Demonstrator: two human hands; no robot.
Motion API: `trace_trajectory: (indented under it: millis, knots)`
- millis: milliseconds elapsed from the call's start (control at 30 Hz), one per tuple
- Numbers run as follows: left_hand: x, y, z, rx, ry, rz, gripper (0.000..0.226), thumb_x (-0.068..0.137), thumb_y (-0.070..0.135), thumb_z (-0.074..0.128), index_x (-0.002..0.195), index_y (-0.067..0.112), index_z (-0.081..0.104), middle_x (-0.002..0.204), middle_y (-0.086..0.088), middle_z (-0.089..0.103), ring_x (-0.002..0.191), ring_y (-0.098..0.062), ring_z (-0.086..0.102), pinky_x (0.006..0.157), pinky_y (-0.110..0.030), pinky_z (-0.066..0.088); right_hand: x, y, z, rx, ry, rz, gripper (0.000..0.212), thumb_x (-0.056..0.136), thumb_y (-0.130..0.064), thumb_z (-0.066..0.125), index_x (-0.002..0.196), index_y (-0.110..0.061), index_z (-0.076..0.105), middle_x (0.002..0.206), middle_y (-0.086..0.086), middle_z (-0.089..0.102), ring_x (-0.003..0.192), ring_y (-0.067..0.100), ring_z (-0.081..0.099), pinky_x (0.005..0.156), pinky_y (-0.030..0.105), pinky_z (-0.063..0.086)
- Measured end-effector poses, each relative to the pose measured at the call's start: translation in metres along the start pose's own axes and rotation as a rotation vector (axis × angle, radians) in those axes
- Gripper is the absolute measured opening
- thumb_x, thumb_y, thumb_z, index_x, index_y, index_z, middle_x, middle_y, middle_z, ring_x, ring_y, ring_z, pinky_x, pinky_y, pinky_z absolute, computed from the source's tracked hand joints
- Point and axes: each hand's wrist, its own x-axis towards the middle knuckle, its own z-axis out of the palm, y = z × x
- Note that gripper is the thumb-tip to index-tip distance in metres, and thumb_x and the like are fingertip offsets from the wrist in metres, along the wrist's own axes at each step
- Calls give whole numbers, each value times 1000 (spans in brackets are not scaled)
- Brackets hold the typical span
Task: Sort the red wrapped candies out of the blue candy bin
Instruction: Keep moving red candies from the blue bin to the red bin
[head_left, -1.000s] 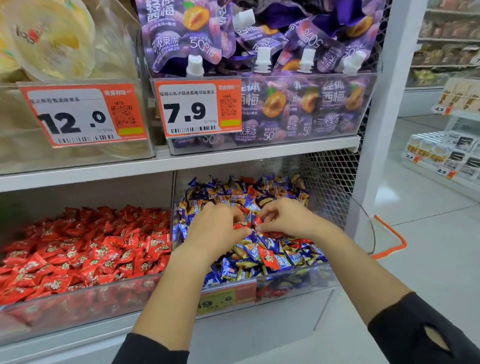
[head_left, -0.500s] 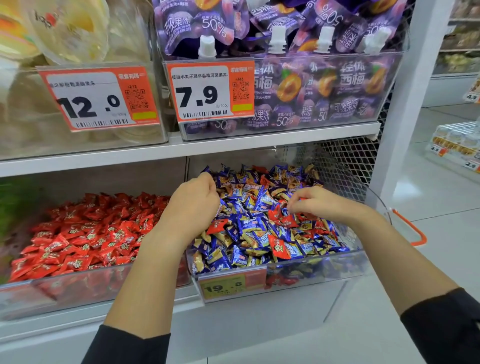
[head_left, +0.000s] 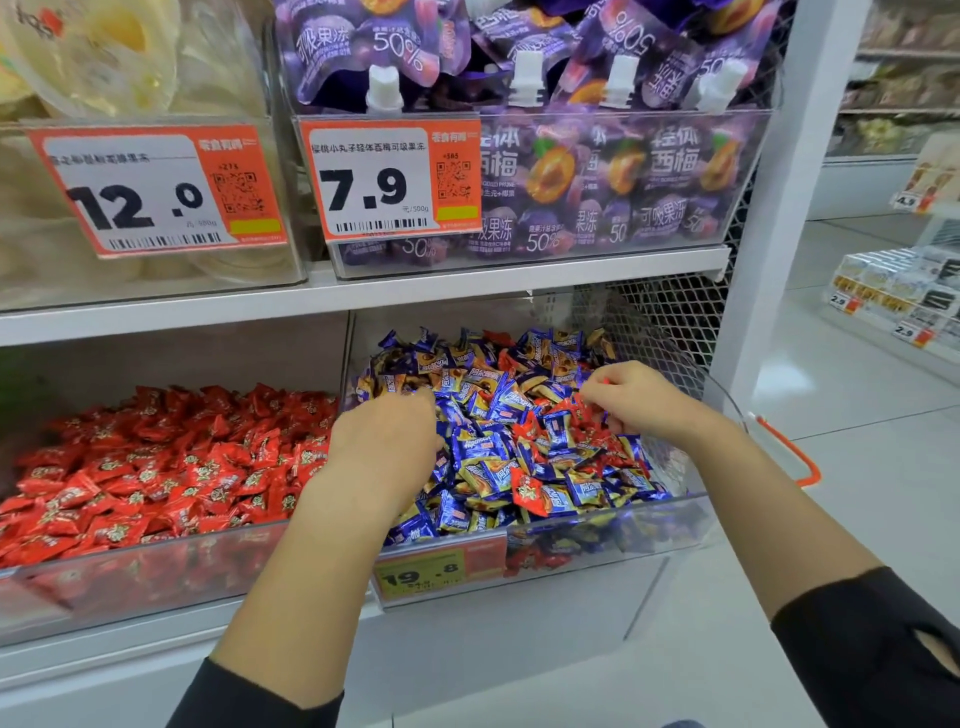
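The clear blue candy bin (head_left: 597, 530) on the lower shelf holds blue and gold wrapped candies (head_left: 483, 447) with red wrapped candies (head_left: 527, 491) mixed in. My right hand (head_left: 636, 400) is over the bin's right half, its fingertips pinching a small red candy (head_left: 605, 382) just above the pile. My left hand (head_left: 384, 441) hangs over the bin's left edge with its back toward me. Its fingers curl down into the candies, and what they hold is hidden. The neighbouring bin of red candies (head_left: 156, 467) lies to the left.
The shelf above carries a bin of purple spouted pouches (head_left: 597, 171) and a bin of pale jelly cups (head_left: 130, 62), low over the candy bins. Wire mesh (head_left: 670, 312) and a white post (head_left: 769, 218) bound the right side. An orange handle (head_left: 795, 452) hangs by the aisle floor.
My hands were together at the bin's middle and have drawn apart. The left went to the bin's left edge, the right to its right half. The view tilted down and closer.
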Motion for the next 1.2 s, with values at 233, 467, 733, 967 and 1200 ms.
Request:
trace_trajectory:
  millis: [233, 467, 733, 967, 1200]
  knots:
    - [-6, 13, -19, -538, 131, 80, 23, 89, 44, 62, 90, 23, 53, 71, 4, 61, 64, -14, 62, 57, -29, 44, -5, -11, 1, 238, -195, -42, 5, 89, -8, 65, 92, -5, 69, 84, 15, 72, 66, 20, 66, 62, 25, 55]
    - [-13, 48, -1, -291, -142, 175, 45, 77, 61, 64, 95, 20, 58, 85, 6, 56, 81, -13, 54, 62, -30, 42, -3, -14, 10, -80, -196, -143, 36, 82, -31, 75, 116, -23, 68, 85, -5, 63, 61, 0, 54, 59, 16, 38]
    - [1, 32, 6, -238, 84, 65, 16, 89, 29, 54, 99, 17, 54, 89, 0, 54, 81, -22, 54, 61, -30, 37, -3, -9, 29, -323, -219, -184, 55, 84, -20, 70, 135, -31, 51, 136, -2, 51, 54, -9, 49, 59, 13, 40]
    - [13, 18, -1, -378, 181, -39, 18, 90, 33, 52, 102, 20, 50, 76, 5, 56, 72, -19, 55, 55, -28, 35, 0, -7, 42, -499, -155, -226, 35, 94, -24, 57, 129, -20, 55, 84, -5, 56, 56, 5, 43, 55, 26, 37]
    - [44, 27, 4, -406, 254, 1, 27, 93, 43, 55, 103, 20, 64, 90, 3, 66, 86, -21, 60, 67, -30, 45, 1, -4, 23, -241, 12, -144, 22, 89, -31, 61, 104, -15, 59, 82, 1, 61, 63, 12, 53, 53, 25, 39]
